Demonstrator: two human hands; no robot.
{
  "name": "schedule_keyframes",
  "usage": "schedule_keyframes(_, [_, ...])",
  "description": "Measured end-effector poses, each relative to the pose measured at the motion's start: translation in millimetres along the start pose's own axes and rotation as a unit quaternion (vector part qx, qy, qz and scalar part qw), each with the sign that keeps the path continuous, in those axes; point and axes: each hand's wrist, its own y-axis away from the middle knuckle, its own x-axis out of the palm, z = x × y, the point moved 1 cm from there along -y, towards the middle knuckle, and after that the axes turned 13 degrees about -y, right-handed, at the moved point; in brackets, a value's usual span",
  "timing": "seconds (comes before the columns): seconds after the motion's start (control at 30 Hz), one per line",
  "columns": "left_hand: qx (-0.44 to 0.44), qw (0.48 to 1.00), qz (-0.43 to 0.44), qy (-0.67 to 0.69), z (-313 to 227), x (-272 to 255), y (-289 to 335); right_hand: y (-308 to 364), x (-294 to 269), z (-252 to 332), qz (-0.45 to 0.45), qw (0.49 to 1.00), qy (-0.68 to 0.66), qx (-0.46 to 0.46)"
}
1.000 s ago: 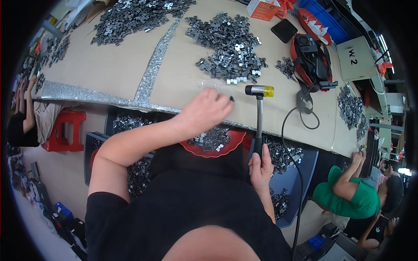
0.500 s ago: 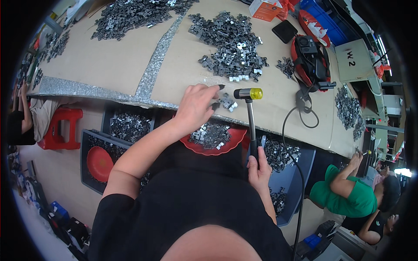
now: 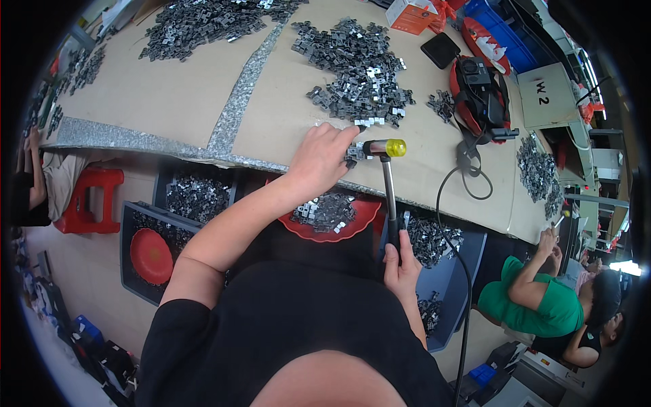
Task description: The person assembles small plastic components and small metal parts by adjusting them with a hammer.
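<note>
My left hand [image 3: 320, 157] is at the front edge of the table, its fingers curled round a few small metal clips [image 3: 354, 152]. The index fingertip looks dark, as if covered, and reaches to the near edge of a large heap of clips [image 3: 359, 71]. The thumb is partly hidden. In my right hand [image 3: 403, 263] is a small hammer [image 3: 389, 190], gripped by its black handle. Its shaft points up, and its head, with a yellow face, is just right of the clips. Below the table edge, a red scalloped dish [image 3: 332, 235] of clips sits at my lap.
Grey bins [image 3: 468, 271] of clips flank me. At the right lie a camera on a strap [image 3: 478, 78], a black cable [image 3: 444, 203] and a dark square pad [image 3: 441, 49]. A red stool [image 3: 91, 200] stands left. A person in green [image 3: 536, 298] works at right.
My left hand has moved right and slightly forward, and the clips now lie within its fingers. The hammer has barely moved. The view has shifted slightly.
</note>
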Motion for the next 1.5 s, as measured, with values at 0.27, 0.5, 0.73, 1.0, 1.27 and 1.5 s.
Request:
schedule_keyframes(0.27, [-0.047, 0.993, 0.016, 0.109, 6, 6, 7, -7, 1, 8, 0.038, 0.993, 0.115, 0.017])
schedule_keyframes(0.5, [-0.050, 0.994, 0.011, 0.093, 3, 5, 6, -6, -13, 6, -0.066, 0.986, 0.053, -0.141])
schedule_keyframes(0.73, [-0.046, 0.994, -0.003, 0.098, 5, 7, 6, -4, 3, 5, 0.055, 0.989, 0.134, -0.039])
schedule_keyframes(1.0, [0.108, 0.983, 0.121, 0.082, -8, -14, 36, 3, -7, -3, -0.055, 0.998, -0.030, 0.002])
schedule_keyframes(1.27, [-0.045, 0.988, -0.142, -0.028, 59, -21, -28, 4, 4, -10, -0.034, 0.988, -0.126, 0.077])
schedule_keyframes(1.5, [-0.059, 0.996, -0.001, -0.064, 68, -16, -30, 4, 6, -13, -0.032, 0.989, -0.118, 0.078])
